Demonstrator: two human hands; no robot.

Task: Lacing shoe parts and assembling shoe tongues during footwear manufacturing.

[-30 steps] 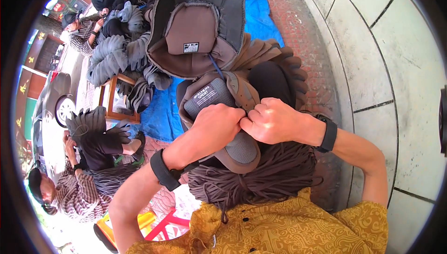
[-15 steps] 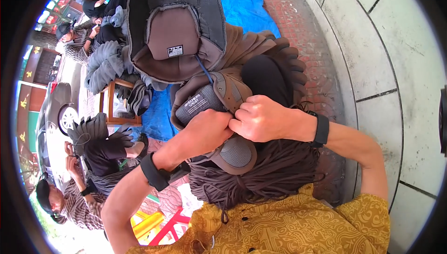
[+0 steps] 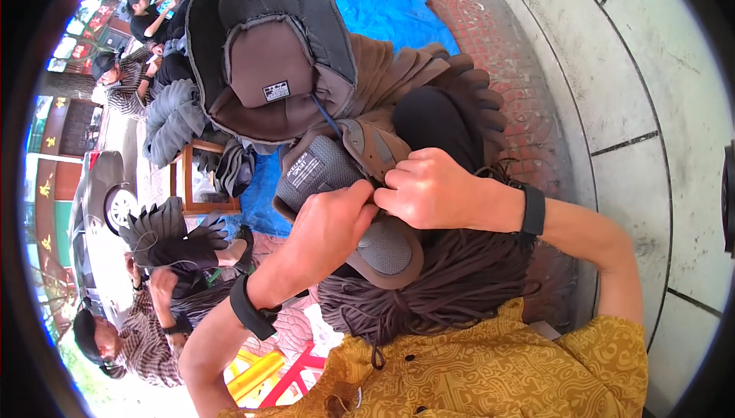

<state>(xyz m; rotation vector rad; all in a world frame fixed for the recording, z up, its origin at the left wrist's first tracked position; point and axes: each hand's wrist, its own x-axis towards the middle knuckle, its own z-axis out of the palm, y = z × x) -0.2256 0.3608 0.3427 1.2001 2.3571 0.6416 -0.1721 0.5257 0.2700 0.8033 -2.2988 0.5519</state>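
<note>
A brown shoe upper point(image 3: 375, 148) with a grey mesh tongue point(image 3: 315, 164) and a rounded toe point(image 3: 390, 252) lies over my lap. My left hand point(image 3: 328, 217) is closed in a pinch at the lacing edge, beside the tongue; what sits between its fingertips is hidden. From the other side, my right hand point(image 3: 429, 192) is closed on the eyelet edge of the upper, its knuckles up. Both hands' fingertips nearly meet. Beneath the toe spreads a thick bundle of dark brown shoelaces point(image 3: 429, 288), tied near its middle.
Beyond the upper stands an open dark bag-like piece point(image 3: 268, 66) with a brown padded panel. Stacked brown uppers point(image 3: 413, 81) lie behind my knee, on a blue sheet point(image 3: 398, 16). Co-workers sit at left near a wooden stool point(image 3: 200, 177). A tiled wall point(image 3: 612, 96) rises at right.
My left hand has turned slightly, its thumb and forefinger now showing at the lacing edge, and more of the tongue is uncovered. At lower left, a co-worker's hands have moved apart.
</note>
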